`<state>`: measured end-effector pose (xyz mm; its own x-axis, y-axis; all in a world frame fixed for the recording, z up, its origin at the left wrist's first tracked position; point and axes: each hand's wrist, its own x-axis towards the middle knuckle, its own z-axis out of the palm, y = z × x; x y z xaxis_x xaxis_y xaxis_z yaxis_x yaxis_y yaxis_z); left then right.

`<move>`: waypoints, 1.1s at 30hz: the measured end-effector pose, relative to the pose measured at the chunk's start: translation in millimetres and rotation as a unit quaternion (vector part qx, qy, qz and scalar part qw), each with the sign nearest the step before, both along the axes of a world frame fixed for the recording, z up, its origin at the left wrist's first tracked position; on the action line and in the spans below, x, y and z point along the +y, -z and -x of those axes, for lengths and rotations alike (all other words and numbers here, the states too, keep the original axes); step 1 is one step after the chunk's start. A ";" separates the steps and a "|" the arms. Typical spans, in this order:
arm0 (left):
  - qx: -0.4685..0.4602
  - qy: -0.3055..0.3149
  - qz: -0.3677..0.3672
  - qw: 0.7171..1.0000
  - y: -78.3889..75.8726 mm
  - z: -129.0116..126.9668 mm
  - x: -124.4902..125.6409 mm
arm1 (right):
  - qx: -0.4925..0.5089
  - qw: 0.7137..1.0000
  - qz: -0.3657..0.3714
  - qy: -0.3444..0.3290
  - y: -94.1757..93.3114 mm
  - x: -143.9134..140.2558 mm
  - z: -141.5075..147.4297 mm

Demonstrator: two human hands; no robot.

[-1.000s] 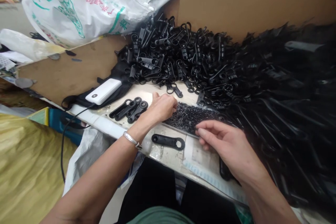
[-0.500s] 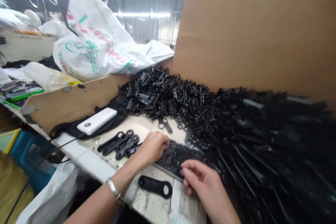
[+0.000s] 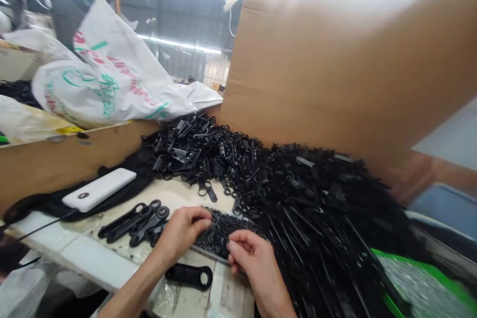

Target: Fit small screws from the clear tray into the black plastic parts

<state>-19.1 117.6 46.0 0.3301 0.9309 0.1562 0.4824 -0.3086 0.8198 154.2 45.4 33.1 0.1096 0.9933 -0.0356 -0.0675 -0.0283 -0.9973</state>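
Note:
My left hand (image 3: 184,232) is closed in a pinch at the left edge of a pile of tiny black pieces (image 3: 219,231). My right hand (image 3: 252,262), its thumb and fingertips also pressed together, is at the near right edge of that pile. Whatever either pinch holds is too small or hidden to make out. Below my left wrist lies one flat black part with a ring-shaped end (image 3: 190,276). Several similar black parts (image 3: 139,221) lie together to the left, the nearest partly hidden by my left hand.
A large heap of black parts (image 3: 223,151) spreads across the back and right, against a tall cardboard sheet (image 3: 316,69). A white power bank (image 3: 100,190) with a cable rests on black cloth at left. A green-rimmed tray (image 3: 417,278) of small shiny pieces stands at right.
The view has swung right and up, bringing the green-rimmed tray into sight. My left hand has turned, its pinched fingertips now showing, and the hands are closer together. My right hand keeps its pinch.

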 end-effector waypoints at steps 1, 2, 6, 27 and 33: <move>-0.008 0.001 0.006 1.000 0.0 0.6 -0.9 | 0.001 1.000 -0.001 0.005 -1.5 -0.3 1.9; -0.020 0.002 0.013 1.000 0.1 0.8 -1.7 | 0.001 1.000 -0.002 0.010 -2.7 0.0 3.4; -0.151 -0.014 0.075 0.986 -1.3 -3.5 -12.3 | 0.011 1.000 -0.005 0.024 -5.6 2.3 6.0; -0.475 0.015 0.336 0.813 7.7 -12.7 -59.1 | -0.023 0.995 -0.089 0.029 -1.9 -21.9 7.2; -0.471 0.017 0.335 0.816 8.3 -14.4 -60.5 | -0.096 0.988 -0.114 0.033 -3.2 -24.2 6.7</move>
